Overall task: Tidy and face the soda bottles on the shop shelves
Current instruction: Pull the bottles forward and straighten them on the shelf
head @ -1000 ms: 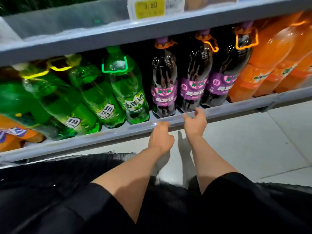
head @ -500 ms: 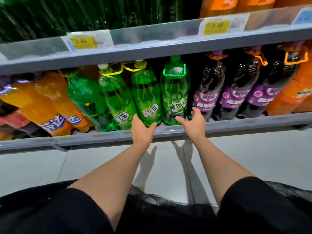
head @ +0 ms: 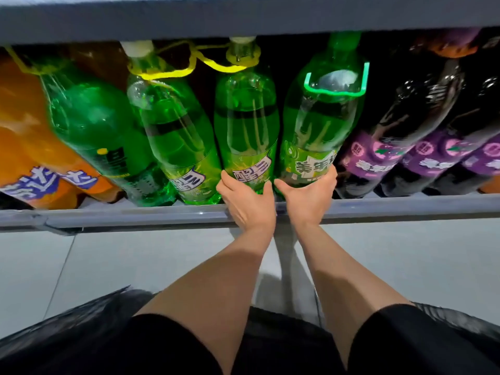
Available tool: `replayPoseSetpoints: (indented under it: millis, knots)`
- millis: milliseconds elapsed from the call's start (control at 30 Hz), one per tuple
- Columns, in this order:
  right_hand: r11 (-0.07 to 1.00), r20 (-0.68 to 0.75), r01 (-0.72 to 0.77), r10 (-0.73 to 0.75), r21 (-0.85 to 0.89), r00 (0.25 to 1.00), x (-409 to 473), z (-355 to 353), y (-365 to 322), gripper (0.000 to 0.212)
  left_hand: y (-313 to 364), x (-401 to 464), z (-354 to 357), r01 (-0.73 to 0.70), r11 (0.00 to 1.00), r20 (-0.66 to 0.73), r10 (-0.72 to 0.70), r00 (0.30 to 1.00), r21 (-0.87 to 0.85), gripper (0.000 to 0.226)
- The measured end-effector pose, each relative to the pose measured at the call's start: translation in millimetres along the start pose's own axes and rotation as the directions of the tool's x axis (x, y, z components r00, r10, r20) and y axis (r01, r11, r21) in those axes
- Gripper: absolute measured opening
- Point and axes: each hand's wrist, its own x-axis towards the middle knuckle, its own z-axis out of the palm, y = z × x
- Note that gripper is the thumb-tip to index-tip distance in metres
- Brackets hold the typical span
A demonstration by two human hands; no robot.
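my left hand (head: 247,204) curls round the base of a green soda bottle (head: 247,131) with a yellow loop; my right hand (head: 307,200) cups its green-handled neighbour (head: 322,123). both stand at the shelf's front lip (head: 135,216), between more green and purple bottles (head: 392,155).

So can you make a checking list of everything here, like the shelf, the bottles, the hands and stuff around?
Surface: grey shelf with a raised front rail; bottles lean on it.
Job's things: four green bottles; the left hand's bottle and the right hand's bottle stand side by side, labels facing out.
Clutter: orange bottles at left, dark bottles with purple labels at right.
Grippers: left hand and right hand each cup a green bottle's base.
Cables: nothing seen; only yellow carry loops on bottle necks.
Surroundings: pale tiled floor, another shelf above.
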Motion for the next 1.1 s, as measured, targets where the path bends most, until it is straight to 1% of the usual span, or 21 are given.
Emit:
replayPoseSetpoints:
  millis: [100, 267, 433, 567, 733, 867, 1033, 1100]
  knots:
    - [1.000, -0.022, 0.005, -0.006, -0.011, 1.000, 0, 1, 1, 0.106, 7, 4, 12, 0.089, 0.995, -0.086, -0.092, 0.992, -0.040, 0.106]
    - [1.000, -0.038, 0.004, -0.005, -0.023, 0.999, 0, -2, -3, 0.102, 12, 7, 21, 0.135, 0.990, -0.176, -0.140, 0.974, -0.041, 0.110]
    - [0.997, -0.063, 0.019, -0.023, -0.076, 0.998, -3, -6, -7, 0.101, 13, 7, 25, 0.155, 0.988, -0.194, -0.156, 0.969, -0.018, 0.110]
    - [0.997, -0.067, 0.024, -0.029, -0.076, 0.997, -2, -10, -7, 0.098, 12, 8, 25, 0.141, 0.989, -0.202, -0.146, 0.968, -0.041, 0.111]
    - [0.996, -0.060, 0.035, -0.040, -0.084, 0.997, 0, -13, -6, 0.095, 18, 11, 27, 0.171, 0.981, -0.232, -0.187, 0.955, -0.087, 0.108]
    - [0.992, -0.045, 0.074, -0.078, -0.099, 0.996, -1, -14, -3, 0.093, 15, 11, 26, 0.154, 0.988, -0.244, -0.157, 0.957, -0.033, 0.100]
    - [0.992, -0.047, 0.069, -0.074, -0.105, 0.996, -1, -13, -3, 0.096, 13, 10, 22, 0.137, 0.990, -0.244, -0.139, 0.960, -0.027, 0.098]
    - [0.991, -0.037, 0.081, -0.085, -0.110, 0.996, -1, -11, -2, 0.098, 11, 9, 20, 0.127, 0.991, -0.222, -0.131, 0.966, -0.029, 0.096]
